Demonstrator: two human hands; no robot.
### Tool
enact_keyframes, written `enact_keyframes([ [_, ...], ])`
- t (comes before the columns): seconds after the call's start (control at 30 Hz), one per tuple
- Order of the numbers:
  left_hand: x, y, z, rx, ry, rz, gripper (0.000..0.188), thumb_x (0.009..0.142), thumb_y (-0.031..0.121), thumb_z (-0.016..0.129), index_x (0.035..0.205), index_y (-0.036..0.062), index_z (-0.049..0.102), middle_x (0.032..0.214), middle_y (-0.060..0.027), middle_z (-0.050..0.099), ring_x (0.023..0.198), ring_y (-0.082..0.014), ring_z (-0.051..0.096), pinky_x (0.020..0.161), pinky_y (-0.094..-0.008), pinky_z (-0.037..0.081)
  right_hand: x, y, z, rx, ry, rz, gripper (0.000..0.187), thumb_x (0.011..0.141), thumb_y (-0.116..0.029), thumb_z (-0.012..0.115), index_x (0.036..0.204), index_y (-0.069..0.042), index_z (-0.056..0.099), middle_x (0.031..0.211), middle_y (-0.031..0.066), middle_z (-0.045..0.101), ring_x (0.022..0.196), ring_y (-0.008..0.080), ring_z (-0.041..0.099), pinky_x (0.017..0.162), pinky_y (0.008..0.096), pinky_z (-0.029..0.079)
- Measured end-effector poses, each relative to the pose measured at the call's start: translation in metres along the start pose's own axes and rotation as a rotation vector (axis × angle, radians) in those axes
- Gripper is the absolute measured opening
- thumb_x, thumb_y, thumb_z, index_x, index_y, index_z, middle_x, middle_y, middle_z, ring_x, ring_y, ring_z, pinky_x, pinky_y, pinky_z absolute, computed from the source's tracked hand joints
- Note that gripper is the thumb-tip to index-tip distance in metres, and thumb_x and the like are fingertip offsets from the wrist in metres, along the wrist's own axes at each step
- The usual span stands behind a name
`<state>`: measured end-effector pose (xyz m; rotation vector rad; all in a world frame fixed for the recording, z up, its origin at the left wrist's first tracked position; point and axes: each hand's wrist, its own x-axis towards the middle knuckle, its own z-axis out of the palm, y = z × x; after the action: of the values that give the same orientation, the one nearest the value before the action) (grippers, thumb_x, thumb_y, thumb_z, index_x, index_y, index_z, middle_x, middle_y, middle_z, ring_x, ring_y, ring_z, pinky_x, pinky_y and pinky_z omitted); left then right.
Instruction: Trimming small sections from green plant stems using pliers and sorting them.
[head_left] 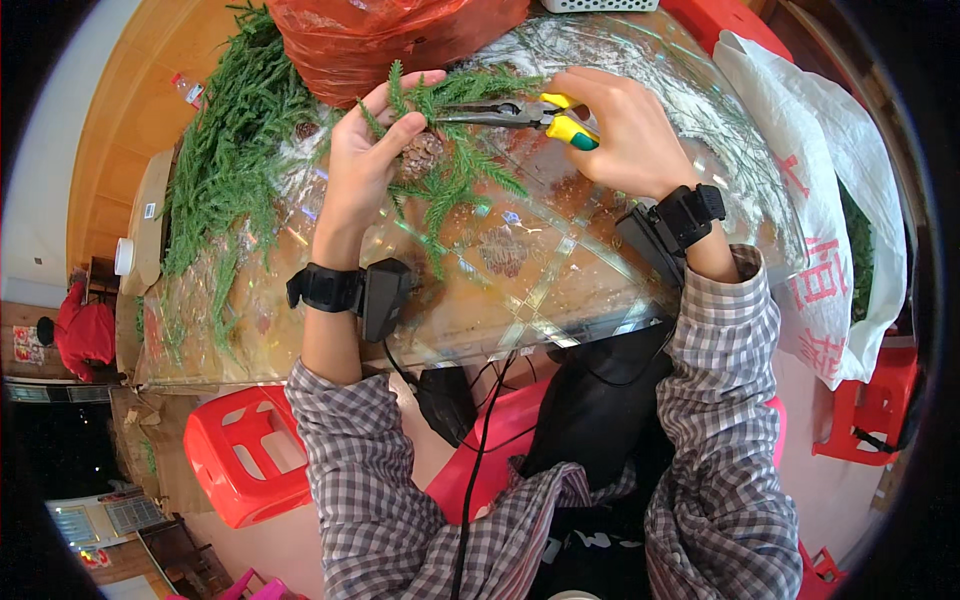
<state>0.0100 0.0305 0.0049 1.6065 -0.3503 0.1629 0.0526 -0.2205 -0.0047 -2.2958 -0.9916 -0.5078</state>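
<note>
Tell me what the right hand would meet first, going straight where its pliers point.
Probably the green sprig at the tips of the pliers, then perhaps the left hand; depth is unclear.

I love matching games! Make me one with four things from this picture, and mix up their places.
Things:
1. Grey metal pliers with yellow-and-green handles
2. Bigger brown, scaly pine cone
3. Crinkly red plastic bag
4. Large white sack with red printing

Places:
A. At the right side of the brown table
B. In the right hand
C. On the table's far side
D. Beside the left hand, among green needle-leaved sprigs

Pairs: 1-B, 2-D, 3-C, 4-A
</note>
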Motion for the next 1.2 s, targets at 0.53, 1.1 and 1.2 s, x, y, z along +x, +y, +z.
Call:
enact_keyframes([
  [0.53,0.001,0.0,0.001,-0.069,-0.083,-0.001,0.035,0.088,0.007,0.059,0.121,-0.0028,0.053,0.12,-0.0075,0.058,0.088,-0.0078,0.058,0.078,-0.0228,0.048,0.0,0.003,0.0,-0.026,0.098,-0.075,0.028,0.061,-0.006,0.061,0.088,-0.004,0.059,0.08,0.0117,0.059,0.071,0.0363,0.055,0.059,0.0407,0.042],
  [1.1,-0.006,0.01,0.024,0.666,0.328,0.41,0.031,0.078,0.0,0.069,0.107,-0.0024,0.06,0.108,-0.0032,0.066,0.077,-0.006,0.052,0.071,-0.0206,0.044,-0.001,-0.005,0.002,0.034,0.013,0.128,0.022,0.061,-0.008,0.058,0.082,-0.003,0.056,0.072,0.0179,0.057,0.07,0.0409,0.053,0.059,0.0441,0.041],
  [1.2,-0.006,0.01,0.025,0.759,0.361,0.466,0.031,0.076,0.0,0.07,0.106,-0.0019,0.061,0.105,-0.0018,0.067,0.073,-0.0058,0.051,0.068,-0.0205,0.044,0.0,-0.005,0.002,0.027,-0.026,0.153,0.022,0.061,-0.008,0.058,0.083,-0.003,0.056,0.073,0.0177,0.058,0.071,0.0409,0.054,0.059,0.044,0.041],
])
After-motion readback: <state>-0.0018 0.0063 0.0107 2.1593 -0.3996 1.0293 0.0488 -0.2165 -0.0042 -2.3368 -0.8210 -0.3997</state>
